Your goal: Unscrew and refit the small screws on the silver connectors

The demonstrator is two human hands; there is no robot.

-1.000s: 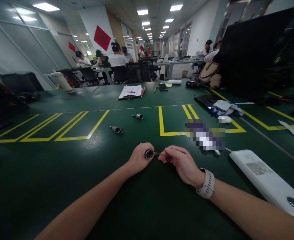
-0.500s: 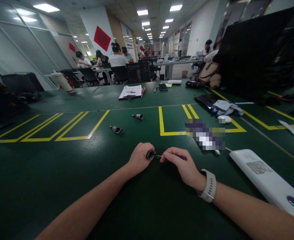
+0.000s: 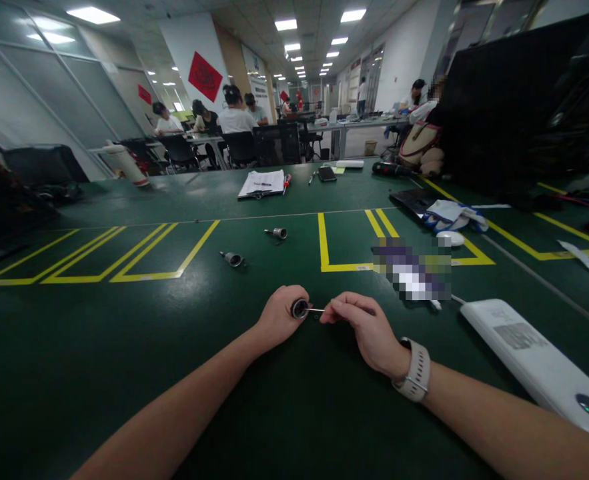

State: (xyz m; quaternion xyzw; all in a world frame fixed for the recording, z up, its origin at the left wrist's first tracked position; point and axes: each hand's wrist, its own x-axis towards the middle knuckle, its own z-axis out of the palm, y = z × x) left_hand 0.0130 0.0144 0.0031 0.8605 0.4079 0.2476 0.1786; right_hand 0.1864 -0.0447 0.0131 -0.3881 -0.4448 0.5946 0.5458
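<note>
My left hand (image 3: 281,315) is closed around a metal cup-shaped part (image 3: 299,309), its round hollow mouth turned toward me. In my right hand (image 3: 357,320) is a thin screwdriver (image 3: 315,310), pinched between thumb and fingers. Its bare shaft points left, and the tip reaches the mouth of the cup-shaped part; how deep it goes I cannot tell. The fingers hide most of the handle. Below the shaft a tiny ring-like piece (image 3: 316,317) shows on the table. Two similar metal parts with shanks, one nearer (image 3: 233,259) and one farther (image 3: 277,233), lie ahead of my left hand.
Yellow tape (image 3: 347,268) marks areas on the green table (image 3: 174,347). A white oblong device (image 3: 529,353) lies by my right forearm. Farther off are a mouse (image 3: 449,239), gloves (image 3: 457,217), a phone (image 3: 327,174) and a clipboard with paper (image 3: 261,183). People sit at desks beyond.
My right hand has tilted and the screwdriver's shaft has come up to the mouth of the metal part. The part has shifted slightly left in my left hand.
</note>
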